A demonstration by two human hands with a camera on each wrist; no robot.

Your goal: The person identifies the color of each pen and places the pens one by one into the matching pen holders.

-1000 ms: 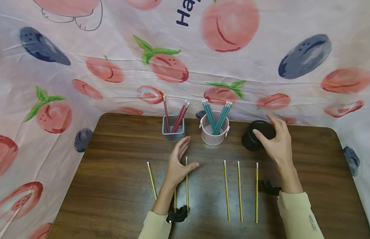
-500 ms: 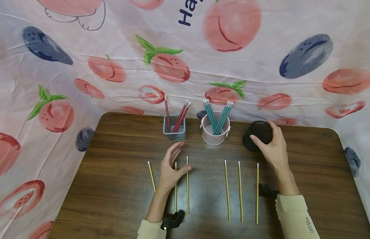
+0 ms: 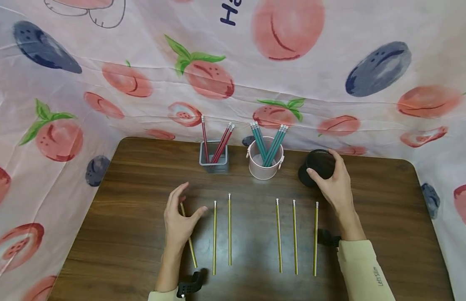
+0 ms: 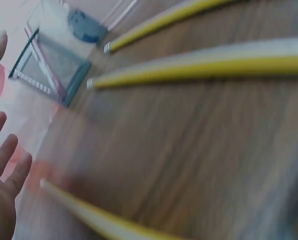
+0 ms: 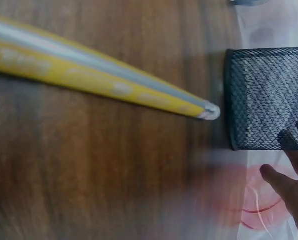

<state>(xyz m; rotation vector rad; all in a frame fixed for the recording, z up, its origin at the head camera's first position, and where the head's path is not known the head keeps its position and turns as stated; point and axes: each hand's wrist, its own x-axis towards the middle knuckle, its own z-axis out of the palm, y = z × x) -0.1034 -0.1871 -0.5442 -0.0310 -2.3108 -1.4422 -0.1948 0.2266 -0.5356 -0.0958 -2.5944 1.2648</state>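
Note:
Several yellow pencils lie in a row on the brown table [image 3: 123, 234]. My left hand [image 3: 188, 201] hovers open over the leftmost yellow pencil [image 3: 191, 248], fingers spread, holding nothing. In the left wrist view its fingers [image 4: 4, 165] show at the left edge, apart from the yellow pencils [image 4: 199, 67]. My right hand [image 3: 323, 166] grips the black mesh cup [image 3: 306, 178] at the back right, thumb on its side. The right wrist view shows the black mesh cup [image 5: 266, 95], my fingertips [image 5: 291, 172] at it, and the tip of a yellow pencil [image 5: 114, 75] close by.
A grey mesh holder [image 3: 214, 158] with red pencils and a pink cup [image 3: 264, 167] with teal pencils stand at the back centre. Fruit-print cloth [image 3: 67, 104] walls the table on three sides. The grey holder [image 4: 51, 70] also shows in the left wrist view.
My left hand has moved left and back, off the two middle-left pencils and over the leftmost one. My right hand has closed round the black cup.

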